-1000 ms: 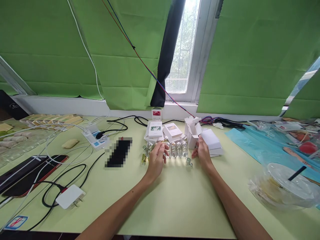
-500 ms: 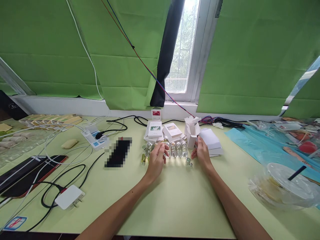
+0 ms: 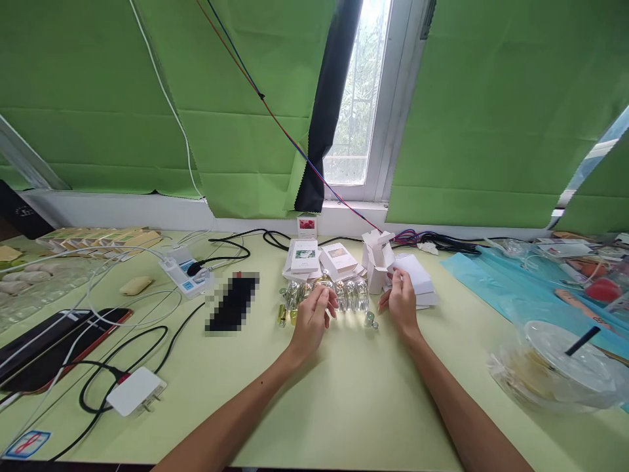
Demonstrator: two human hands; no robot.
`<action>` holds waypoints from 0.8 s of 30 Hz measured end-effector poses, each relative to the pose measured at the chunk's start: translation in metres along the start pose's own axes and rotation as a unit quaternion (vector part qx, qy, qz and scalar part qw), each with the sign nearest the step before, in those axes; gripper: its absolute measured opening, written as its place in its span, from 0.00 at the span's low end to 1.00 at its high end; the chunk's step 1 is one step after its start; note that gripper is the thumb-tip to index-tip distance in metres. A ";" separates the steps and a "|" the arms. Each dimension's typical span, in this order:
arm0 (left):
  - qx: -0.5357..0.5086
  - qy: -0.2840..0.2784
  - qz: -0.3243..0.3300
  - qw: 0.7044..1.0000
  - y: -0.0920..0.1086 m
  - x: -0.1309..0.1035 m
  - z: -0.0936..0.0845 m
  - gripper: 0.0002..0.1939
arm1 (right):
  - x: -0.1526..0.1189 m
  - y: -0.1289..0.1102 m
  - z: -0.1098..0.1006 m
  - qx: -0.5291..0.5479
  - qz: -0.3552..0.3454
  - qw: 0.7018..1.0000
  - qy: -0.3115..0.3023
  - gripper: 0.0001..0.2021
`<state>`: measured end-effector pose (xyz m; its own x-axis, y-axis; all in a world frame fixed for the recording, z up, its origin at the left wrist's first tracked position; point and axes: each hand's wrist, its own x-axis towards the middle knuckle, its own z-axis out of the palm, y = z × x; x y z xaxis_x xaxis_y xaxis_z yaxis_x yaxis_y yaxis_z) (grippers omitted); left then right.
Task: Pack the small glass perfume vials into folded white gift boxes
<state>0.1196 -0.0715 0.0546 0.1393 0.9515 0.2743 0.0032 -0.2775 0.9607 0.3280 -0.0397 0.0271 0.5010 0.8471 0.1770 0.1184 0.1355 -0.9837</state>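
Note:
My left hand (image 3: 310, 321) hovers in front of a row of clear glass bottles (image 3: 351, 295), its fingers loosely curled and a little apart. Nothing shows in it, though its palm is turned away from view. My right hand (image 3: 401, 305) is beside an open white carton (image 3: 378, 269) that stands upright with its top flaps raised. Its thumb and fingers are apart, with the fingertips close to the carton's right side; whether they touch I cannot tell. Small round caps (image 3: 369, 319) lie between the hands. A small yellowish vial (image 3: 282, 314) lies left of the bottles.
Printed white boxes (image 3: 304, 257) lie behind the bottles. Flat white cartons (image 3: 415, 278) are stacked at the right. A lidded cup with a straw (image 3: 560, 360) stands far right. On the left are a power strip (image 3: 184, 272), a white charger (image 3: 136, 391), cables and phones (image 3: 63, 347).
My left hand has shifted slightly right. The right hand's fingertips have moved a little right, off the edge of the white carton, which stays standing.

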 end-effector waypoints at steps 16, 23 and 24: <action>0.300 -0.226 0.220 0.900 -0.012 -0.017 0.007 0.13 | -0.014 -0.009 0.002 -0.038 -0.133 0.980 0.145 0.14; 0.344 -0.247 0.250 0.871 -0.023 -0.025 0.015 0.11 | -0.018 -0.001 0.004 -0.075 -0.244 0.954 0.156 0.12; 0.345 -0.248 0.252 0.869 -0.023 -0.026 0.016 0.11 | -0.020 -0.002 0.004 -0.081 -0.269 0.948 0.153 0.11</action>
<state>0.1314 -0.0916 0.0250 0.7050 0.5582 0.4374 0.3872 -0.8197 0.4221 0.3143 -0.0546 0.0253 0.5542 0.4857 0.6760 0.5439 0.4035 -0.7358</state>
